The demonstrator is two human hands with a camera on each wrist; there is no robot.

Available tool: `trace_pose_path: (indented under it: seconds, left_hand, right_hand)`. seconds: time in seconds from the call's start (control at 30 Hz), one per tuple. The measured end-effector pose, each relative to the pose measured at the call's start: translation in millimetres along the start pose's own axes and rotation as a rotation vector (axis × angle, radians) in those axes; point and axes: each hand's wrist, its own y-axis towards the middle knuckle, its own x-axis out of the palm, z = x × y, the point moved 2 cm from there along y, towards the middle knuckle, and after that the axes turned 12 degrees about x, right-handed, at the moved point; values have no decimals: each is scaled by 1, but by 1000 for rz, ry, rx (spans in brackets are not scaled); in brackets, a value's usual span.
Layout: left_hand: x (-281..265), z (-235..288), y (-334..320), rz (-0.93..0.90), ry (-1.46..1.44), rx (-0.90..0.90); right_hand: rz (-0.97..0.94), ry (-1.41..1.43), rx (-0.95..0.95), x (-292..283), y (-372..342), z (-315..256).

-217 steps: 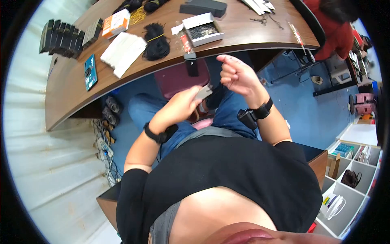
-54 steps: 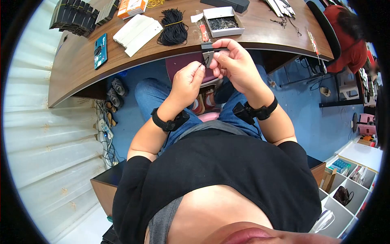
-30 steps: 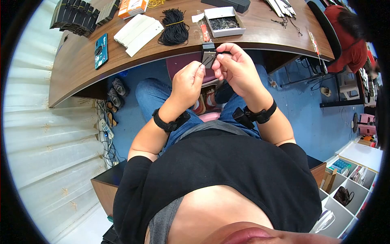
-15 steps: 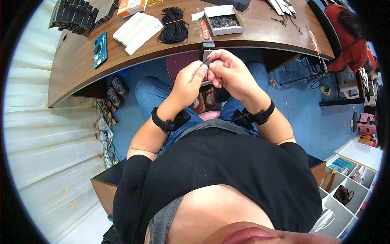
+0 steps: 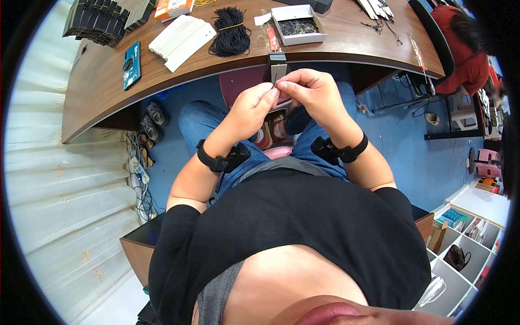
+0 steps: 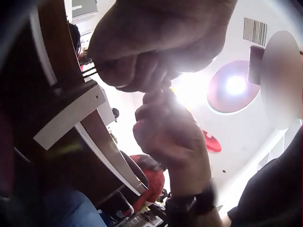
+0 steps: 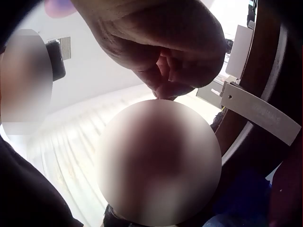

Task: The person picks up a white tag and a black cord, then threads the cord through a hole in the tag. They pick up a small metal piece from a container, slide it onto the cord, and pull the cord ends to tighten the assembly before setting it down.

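Box (image 5: 304,39) of dark bits (image 5: 298,26), cord (image 6: 89,71) in left hand (image 5: 250,112)

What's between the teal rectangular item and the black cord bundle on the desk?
White flat pieces, laid side by side, lie between the teal rectangular item and the black cord bundle; the head view shows it.

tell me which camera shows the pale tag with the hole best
Right wrist view: the pale tag looks large, its hole and faint markings visible. The left wrist view shows its hole but no clear markings; the head view shows it small.
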Motion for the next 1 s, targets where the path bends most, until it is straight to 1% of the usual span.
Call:
trace_pose_path:
  seconds: [0.1, 0.23, 0.3, 0.37, 0.4, 0.5, 0.53, 0.63, 0.73, 0.83, 1.0]
  left_hand:
    - [2, 1, 1, -25, 19, 31]
    - [0, 3, 2, -28, 90, 76]
    - [-3, 4, 2, -78, 91, 17]
    - [-7, 2, 0, -119, 54, -26]
    - [-8, -3, -1, -133, 15, -40]
    - [-8, -1, -1, -137, -53, -60]
    - [-8, 1, -1, -133, -67, -64]
    - [-9, -2, -1, -145, -46, -35]
    - [-7, 8, 0, -200, 61, -8]
    - [-6, 6, -2, -210, 201, 93]
    - [-7, 12, -1, -276, 324, 122]
  right_hand:
    - [-62, 56, 69, -4, 5, 7]
    - [-59, 41, 78, -1, 3, 3]
    - [-53, -15, 66, -3, 4, 3]
    - [20, -110, -132, -8, 3, -4]
    - [65, -385, -360, -10, 0, -14]
    - [-5, -824, -754, -9, -3, -32]
    - [-87, -858, -715, -10, -3, -34]
    - [-48, -948, -801, -10, -1, -32]
    - [-210, -907, -642, -11, -1, -32]
    - [-254, -905, -562, -13, 1, -32]
    - [-258, -843, -530, -18, -1, -33]
